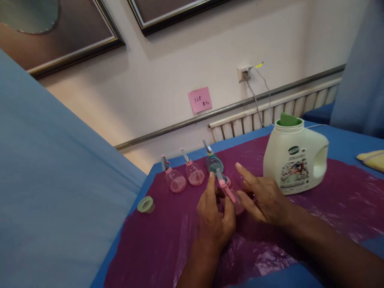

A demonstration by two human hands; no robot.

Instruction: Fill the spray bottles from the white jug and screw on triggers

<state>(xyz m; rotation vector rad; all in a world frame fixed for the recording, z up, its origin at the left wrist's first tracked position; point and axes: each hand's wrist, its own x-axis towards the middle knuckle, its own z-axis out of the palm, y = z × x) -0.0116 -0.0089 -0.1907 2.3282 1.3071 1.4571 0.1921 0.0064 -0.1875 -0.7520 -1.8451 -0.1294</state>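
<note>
A small spray bottle point(238, 205) with pink liquid and a grey and pink trigger head stands between my hands. My left hand point(214, 216) is at its left side, thumb in front and the other fingers partly hidden behind it. My right hand point(265, 198) is at the bottle's right side, index finger and thumb stretched out, the thumb close to the bottle; its other fingers are partly hidden. Behind it is a spray bottle with teal liquid point(215, 165). Farther left are a pink spray bottle point(195, 176) and another pink spray bottle point(175, 182).
A large cream jug point(295, 154) with a green piece in its mouth stands at the right. A pale green cap point(146, 205) lies at the left on the purple plastic sheet point(162, 240). Yellow cloth point(372, 160) lies far right. A blue curtain point(60, 180) hangs left.
</note>
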